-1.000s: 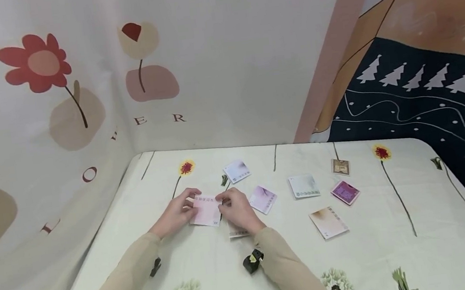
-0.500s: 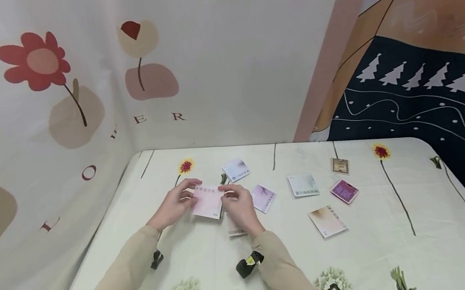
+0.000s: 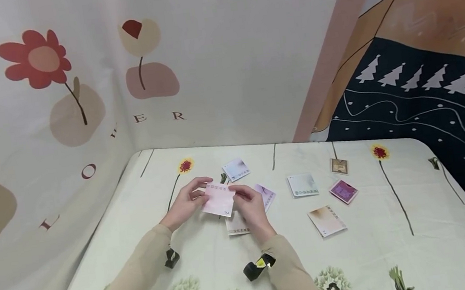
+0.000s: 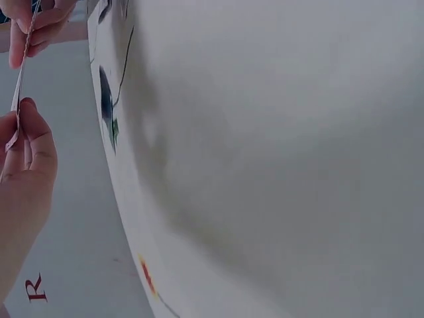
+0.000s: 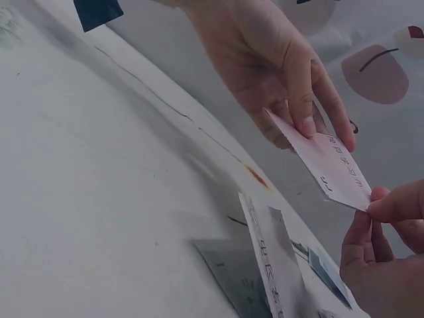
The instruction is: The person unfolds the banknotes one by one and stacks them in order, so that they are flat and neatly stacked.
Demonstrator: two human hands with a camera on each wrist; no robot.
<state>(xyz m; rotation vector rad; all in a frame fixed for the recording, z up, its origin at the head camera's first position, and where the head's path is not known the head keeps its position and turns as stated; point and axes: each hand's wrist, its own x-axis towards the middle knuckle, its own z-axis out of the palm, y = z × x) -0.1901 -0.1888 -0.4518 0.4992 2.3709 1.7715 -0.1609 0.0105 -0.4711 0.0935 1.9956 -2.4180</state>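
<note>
A pink square paper card [image 3: 218,199], printed with a row of small characters, is held above the table between both hands. My left hand [image 3: 184,203] pinches its left edge between thumb and fingers. At the opposite edge, the thumb and fingers of my right hand [image 3: 253,209] pinch it. Seen edge-on in the left wrist view, the card [image 4: 24,66] looks thin and layered. The right wrist view shows the printed face of the card [image 5: 324,162] tilted. Under the hands lies a beige card [image 3: 236,226], partly hidden by the right hand.
Around the hands lie a blue card [image 3: 236,169] and a purple card [image 3: 267,195]. Farther right are a pale green card [image 3: 303,185], a brown card [image 3: 339,166], a magenta card [image 3: 343,191] and an orange-beige card [image 3: 327,221]. A curtain wall [image 3: 224,69] borders the table's back.
Both hands have raised the pink card off toward the back, then shifted it right. The beige card beneath shows more, and the right hand now covers part of the purple card.
</note>
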